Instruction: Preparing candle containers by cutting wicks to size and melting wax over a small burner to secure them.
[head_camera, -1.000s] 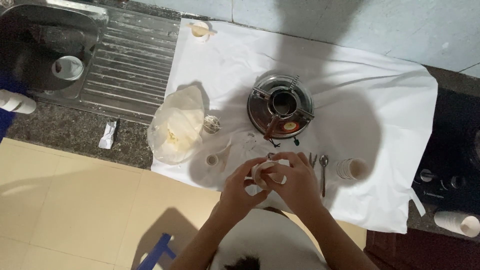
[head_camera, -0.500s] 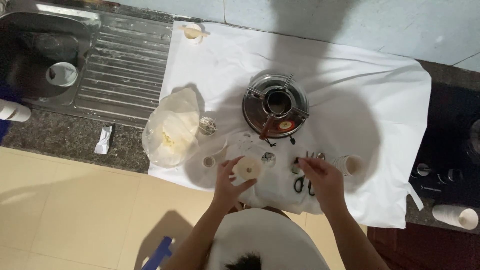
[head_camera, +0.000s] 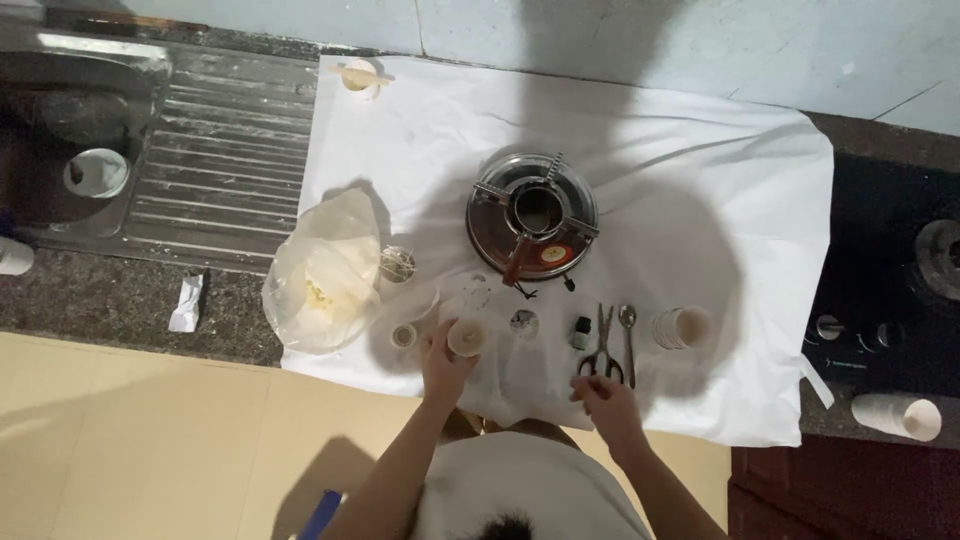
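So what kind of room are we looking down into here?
Most likely a home kitchen: a steel sink with a ribbed draining board sits in a stone counter, and a stove's knobs show at the right.

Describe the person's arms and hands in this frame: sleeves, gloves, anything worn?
Both forearms are bare up to where they leave the bottom of the picture; no sleeves show. The left hand and right hand wear no gloves. No watch, ring or band can be made out at this size. Between the arms shows a light grey garment on the torso.
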